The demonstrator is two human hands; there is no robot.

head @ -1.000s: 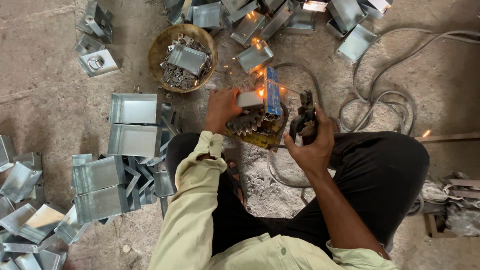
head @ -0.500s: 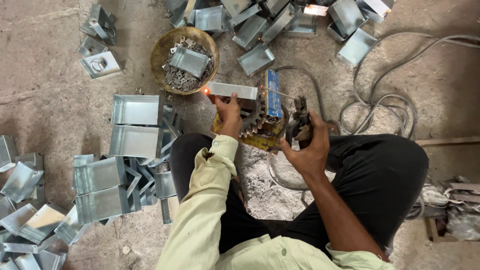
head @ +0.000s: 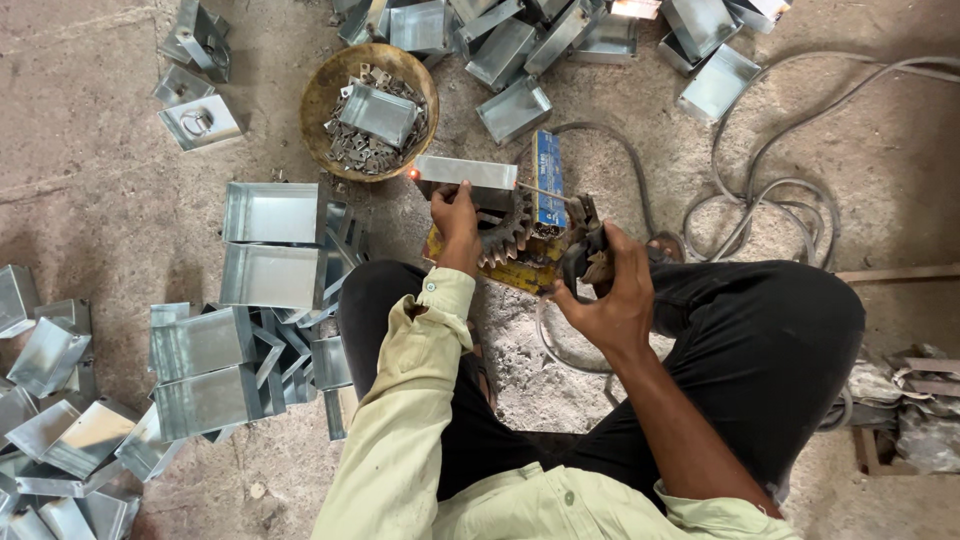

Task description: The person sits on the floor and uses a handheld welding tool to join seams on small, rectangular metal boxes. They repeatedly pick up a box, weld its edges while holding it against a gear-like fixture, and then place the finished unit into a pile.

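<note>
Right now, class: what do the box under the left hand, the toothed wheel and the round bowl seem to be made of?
Box: thin sheet metal, likely galvanised; pale grey sheen.
Toothed wheel: heavy iron or steel; dark, dull.
Bowl: unclear, perhaps rusted metal; brown, matt.

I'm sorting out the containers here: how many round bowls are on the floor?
1. The round bowl sits on the floor ahead of the left hand, holding small metal pieces and one metal box. Others may lie outside the view.

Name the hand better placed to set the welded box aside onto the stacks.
Left. The left hand already grips the metal box, and the stacked boxes lie on its side. The right hand is busy holding the electrode holder.
</note>
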